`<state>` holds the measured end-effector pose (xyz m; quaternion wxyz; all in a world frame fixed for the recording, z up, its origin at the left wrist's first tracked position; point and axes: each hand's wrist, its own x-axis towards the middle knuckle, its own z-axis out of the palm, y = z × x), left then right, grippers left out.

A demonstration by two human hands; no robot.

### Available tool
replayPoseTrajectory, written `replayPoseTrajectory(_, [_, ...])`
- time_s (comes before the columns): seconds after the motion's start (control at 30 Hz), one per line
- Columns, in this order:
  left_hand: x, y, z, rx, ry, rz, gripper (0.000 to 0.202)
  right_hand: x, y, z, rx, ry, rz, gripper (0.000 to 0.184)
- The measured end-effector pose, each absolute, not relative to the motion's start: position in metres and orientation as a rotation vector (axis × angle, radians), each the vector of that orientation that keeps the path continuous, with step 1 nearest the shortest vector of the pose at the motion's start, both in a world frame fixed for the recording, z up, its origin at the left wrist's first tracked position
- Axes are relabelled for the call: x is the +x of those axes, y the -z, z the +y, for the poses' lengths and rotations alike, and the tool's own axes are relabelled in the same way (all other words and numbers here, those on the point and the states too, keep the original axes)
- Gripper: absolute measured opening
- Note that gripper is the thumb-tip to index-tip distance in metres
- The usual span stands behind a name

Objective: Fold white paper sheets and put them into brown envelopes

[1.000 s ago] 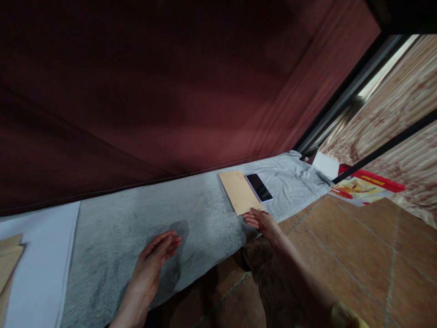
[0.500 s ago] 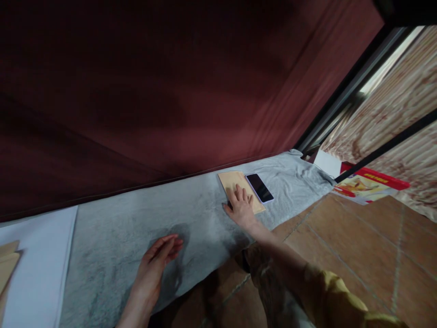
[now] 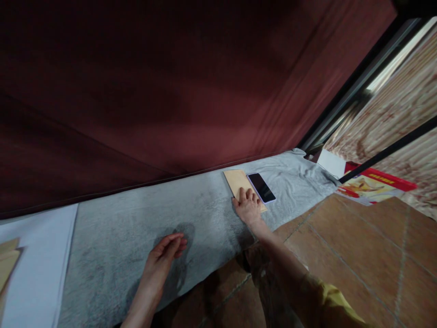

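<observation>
Tan envelope (image 3: 234, 180) on grey cloth (image 3: 119, 228), toward its right end, spanning between back and front edges; phone (image 3: 262, 187) right alongside. Right hand (image 3: 248, 208) rests on envelope's near part, fingers spread and slightly bent, not clenched. Left hand (image 3: 168, 248) over cloth near front edge, fingers loosely curled, nothing visible in them. Envelope probably light, thin, bendy, creases easily; best pinched at near short edge, away from phone.
</observation>
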<state>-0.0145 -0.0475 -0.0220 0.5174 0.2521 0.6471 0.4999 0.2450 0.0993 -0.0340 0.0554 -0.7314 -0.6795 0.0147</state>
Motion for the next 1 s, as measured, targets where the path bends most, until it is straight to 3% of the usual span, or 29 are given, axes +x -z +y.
replayPoseTrajectory(0.67, [-0.023,0.023,-0.058,0.858,-1.300,1.683,0.021,0.265,0.050,0.094,-2.089,0.192,-2.205,0.064])
replayPoseTrajectory(0.77, [-0.055,0.014,-0.069,0.898,-1.370,1.862,0.019,0.265,0.046,0.090,-2.016,0.239,-2.194,0.064])
replayPoseTrajectory(0.87, [-0.111,-0.001,-0.094,0.968,-1.385,2.272,0.029,0.259,0.044,0.086,-1.843,0.326,-2.192,0.064])
replayPoseTrajectory(1.0, [-0.188,-0.014,-0.146,0.721,-0.973,2.993,0.048,0.242,0.053,0.078,-1.542,0.297,-2.314,0.058])
